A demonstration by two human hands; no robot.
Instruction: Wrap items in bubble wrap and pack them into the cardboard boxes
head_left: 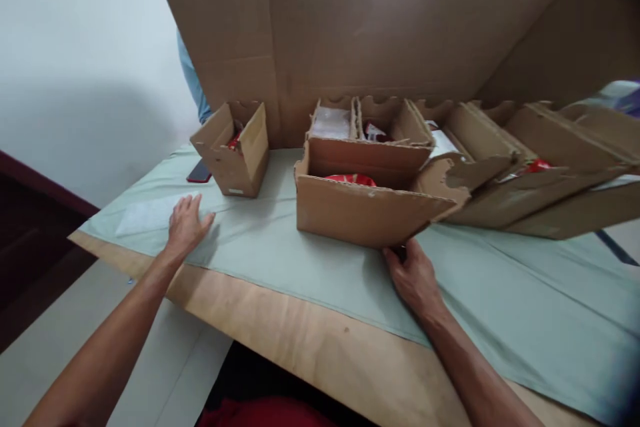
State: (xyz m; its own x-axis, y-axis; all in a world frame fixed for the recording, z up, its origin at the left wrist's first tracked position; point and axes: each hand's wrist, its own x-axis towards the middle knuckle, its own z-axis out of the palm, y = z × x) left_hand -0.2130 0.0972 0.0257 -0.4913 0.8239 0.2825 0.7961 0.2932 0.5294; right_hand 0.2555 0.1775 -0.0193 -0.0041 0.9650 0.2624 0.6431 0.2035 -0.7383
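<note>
My left hand [187, 225] is over the left part of the table, fingers extended and holding nothing. Just beside it lies a flat, whitish translucent plastic sheet or bag [145, 215]. With my right hand [414, 280] I grip the lower right corner of an open cardboard box [357, 213], thumb and fingers either side of the corner. A red packet [350, 179] shows inside that box; the rest of its contents is hidden by the front wall.
Behind stands a row of open cardboard bins [480, 140] with packets inside. A smaller box [235, 163] is at the left, beside a dark phone [199, 172]. A tall cardboard panel [370, 33] closes the back; a person's sleeve [193, 77] shows behind it. Green cloth [280, 260] covers the table.
</note>
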